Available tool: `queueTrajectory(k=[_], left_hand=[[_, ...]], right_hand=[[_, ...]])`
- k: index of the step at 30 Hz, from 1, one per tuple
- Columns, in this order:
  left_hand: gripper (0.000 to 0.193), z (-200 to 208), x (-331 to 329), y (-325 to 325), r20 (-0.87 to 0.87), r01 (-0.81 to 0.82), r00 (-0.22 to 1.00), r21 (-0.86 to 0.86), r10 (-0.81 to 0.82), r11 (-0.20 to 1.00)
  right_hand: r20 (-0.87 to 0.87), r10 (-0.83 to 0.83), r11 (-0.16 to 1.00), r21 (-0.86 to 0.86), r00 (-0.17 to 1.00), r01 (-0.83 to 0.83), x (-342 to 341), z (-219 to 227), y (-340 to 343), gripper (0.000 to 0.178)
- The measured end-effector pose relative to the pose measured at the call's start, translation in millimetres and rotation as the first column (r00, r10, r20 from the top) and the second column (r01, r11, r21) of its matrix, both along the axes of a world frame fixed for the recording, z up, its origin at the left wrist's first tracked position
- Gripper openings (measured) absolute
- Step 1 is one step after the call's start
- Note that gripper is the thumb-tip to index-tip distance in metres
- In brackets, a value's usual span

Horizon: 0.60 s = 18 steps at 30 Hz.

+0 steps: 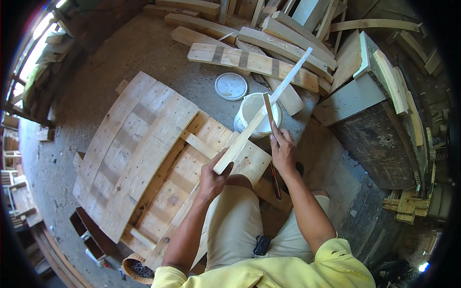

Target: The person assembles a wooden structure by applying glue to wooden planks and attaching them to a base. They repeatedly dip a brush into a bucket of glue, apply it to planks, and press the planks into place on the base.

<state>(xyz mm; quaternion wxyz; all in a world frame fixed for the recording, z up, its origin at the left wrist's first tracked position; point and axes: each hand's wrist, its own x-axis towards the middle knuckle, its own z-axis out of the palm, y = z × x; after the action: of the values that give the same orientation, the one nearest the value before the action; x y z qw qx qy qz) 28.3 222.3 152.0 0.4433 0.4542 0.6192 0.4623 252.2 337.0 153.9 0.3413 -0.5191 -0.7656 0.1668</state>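
My left hand (212, 180) is closed around the near end of a long wooden slat (238, 144), which slants up and away to the right. Its far half is coated in something white and wet-looking, perhaps glue or paint. A thin brown stick (268, 108) is gripped in my right hand (283, 150), its upper part against or just beside the slat; I cannot tell if they touch. Both are above a white bucket (242, 111), whose inside is partly hidden by the slat. The bucket's contents look whitish.
A low plywood panel assembly (139, 144) with crosspieces lies to my left. The round lid (231, 86) rests on the floor behind the bucket. Curved planks (254, 60) are piled at the back, and a dark-sided cabinet (374, 144) stands right. A basket of nails (138, 269) sits lower left.
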Motion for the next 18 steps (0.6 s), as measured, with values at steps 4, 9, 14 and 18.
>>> queueTrajectory(k=[4, 9, 14, 18], left_hand=[[0.046, 19.8, 1.1, 3.4, 0.012, -0.003, 1.0, -0.062, 0.004, 0.998], [0.045, 24.8, 8.2, 8.4, -0.038, -0.005, 0.999, -0.036, 0.004, 0.999], [0.046, 31.4, 6.5, 7.7, -0.055, -0.004, 0.998, -0.045, 0.002, 0.999], [0.048, 22.9, 2.9, 3.5, -0.049, 0.003, 0.999, -0.005, -0.003, 1.0]], right_hand=[[0.056, 0.068, 0.996, -0.055, 0.996, -0.065, 6.6, 27.9, -30.7, 0.052], [0.127, 0.141, 0.979, -0.163, 0.982, -0.12, 16.6, 62.8, -64.8, 0.054], [0.22, 0.193, 0.959, -0.248, 0.956, -0.137, 15.4, 94.6, -88.7, 0.047], [0.161, 0.245, 0.94, -0.281, 0.956, -0.194, 22.9, 114.3, -90.3, 0.043]])
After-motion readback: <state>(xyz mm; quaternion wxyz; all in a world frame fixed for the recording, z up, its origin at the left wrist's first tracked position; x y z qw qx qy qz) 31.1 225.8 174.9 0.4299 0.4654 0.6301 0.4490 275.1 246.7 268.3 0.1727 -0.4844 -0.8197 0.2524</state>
